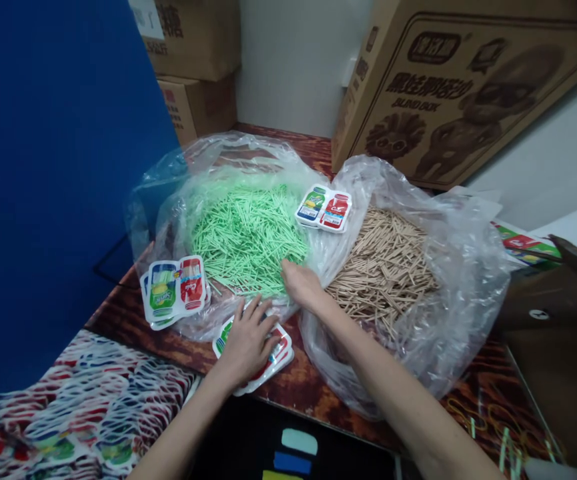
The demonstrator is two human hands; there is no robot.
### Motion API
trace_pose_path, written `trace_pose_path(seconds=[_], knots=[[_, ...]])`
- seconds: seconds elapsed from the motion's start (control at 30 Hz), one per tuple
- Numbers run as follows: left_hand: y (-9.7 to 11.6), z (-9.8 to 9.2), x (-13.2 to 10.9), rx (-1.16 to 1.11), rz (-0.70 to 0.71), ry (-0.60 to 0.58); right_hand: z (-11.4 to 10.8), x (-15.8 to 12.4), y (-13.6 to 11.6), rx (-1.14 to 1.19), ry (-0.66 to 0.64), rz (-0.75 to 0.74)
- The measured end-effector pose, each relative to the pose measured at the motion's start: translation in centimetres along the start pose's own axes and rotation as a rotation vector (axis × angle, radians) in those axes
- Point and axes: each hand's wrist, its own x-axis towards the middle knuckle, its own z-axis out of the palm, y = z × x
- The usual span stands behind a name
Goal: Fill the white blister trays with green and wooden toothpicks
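My left hand (pixel 251 337) lies with fingers spread on a small stack of printed blister cards (pixel 279 353) at the table's front edge. At the near right edge of the green sticks (pixel 251 233), my right hand (pixel 301 283) has its fingers closed; whatever they pinch is too small to make out. The green sticks fill an open clear plastic bag (pixel 168 207). Brown sticks (pixel 385 267) lie in another clear bag (pixel 463 287) to the right. One card stack (pixel 324 208) rests between the two heaps, another (pixel 174 291) at the left.
A blue panel (pixel 53 167) stands at the left, above many stacked cards (pixel 103 400). Cardboard boxes (pixel 193 40) stand behind, and a large printed box (pixel 448 93) is at the back right. Rubber bands (pixel 493 420) lie at the lower right.
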Motion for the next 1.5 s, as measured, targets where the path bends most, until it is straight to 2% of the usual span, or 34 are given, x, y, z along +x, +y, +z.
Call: trace_pose_path(seconds=[0.07, 0.17, 0.23, 0.3, 0.4, 0.47, 0.67, 0.87, 0.9, 0.97, 1.07, 1.2, 1.3, 1.4, 1.5], knots=[[-0.1, -0.2, -0.2, -0.014, 0.006, -0.009, -0.3, -0.5, -0.3, -0.033, 0.061, 0.003], [0.0, -0.3, -0.3, -0.025, 0.007, -0.007, -0.9, -0.9, -0.7, -0.100, 0.264, 0.041], [0.0, -0.2, -0.3, -0.033, 0.009, 0.004, -0.7, -1.1, -1.3, -0.126, 0.327, 0.013], [0.1, -0.2, -0.3, -0.037, 0.009, 0.013, 0.0, -1.2, -1.9, -0.147, 0.262, -0.104], [0.0, -0.2, -0.3, -0.030, 0.000, 0.012, 1.6, -1.1, -2.8, -0.192, 0.093, -0.302], [0.0, -0.2, -0.3, -0.025, -0.005, 0.002, 2.6, -0.8, -3.2, -0.208, 0.038, -0.355], [0.0, -0.3, -0.3, -0.051, -0.019, 0.005, 3.0, 0.7, -4.0, -0.124, -0.017, -0.333], [-0.2, -0.4, -0.3, -0.087, -0.012, 0.000, 0.8, 2.8, -3.1, 0.048, 0.041, -0.223], [-0.3, -0.4, -0.3, -0.087, -0.010, -0.002, 0.2, 3.2, -2.8, 0.123, 0.058, -0.186], [-0.3, -0.3, -0.3, -0.084, -0.003, 0.002, -1.0, 3.8, -2.2, 0.418, 0.052, -0.090], [-0.4, 0.0, -0.3, -0.075, 0.006, 0.004, -2.8, 4.2, -1.0, 0.921, -0.039, 0.035], [-0.5, 0.0, -0.3, -0.071, 0.011, -0.023, -4.3, 3.5, 0.6, 1.165, -0.126, 0.063], [-0.6, -0.8, 0.1, -0.123, 0.015, -0.035, -4.7, 2.9, 1.6, 1.378, -0.196, 0.106], [-0.8, -2.2, 1.7, -0.333, -0.064, 0.036, -4.2, 2.3, 2.1, 1.686, -0.332, 0.188], [-1.1, -3.5, 4.7, -0.767, -0.264, 0.192, -2.8, 1.5, 1.9, 1.844, -0.444, 0.144]])
